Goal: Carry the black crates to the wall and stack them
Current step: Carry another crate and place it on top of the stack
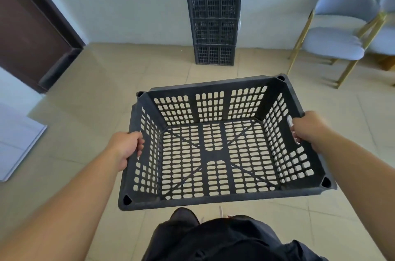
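Note:
An empty black slotted crate [222, 199] hangs in the air in front of me, open side up, above the tiled floor. My left hand [126, 148] grips its left rim, fingers curled over the edge. My right hand [310, 129] grips the handle slot in its right wall. Straight ahead, a tall stack of several black crates [213, 25] stands on the floor against the pale wall; its top runs out of view.
Two pale blue chairs with gold legs [335, 36] stand by the wall to the right of the stack. A dark brown door [27, 32] is at the left. A white board [17, 138] lies on the floor at the left edge.

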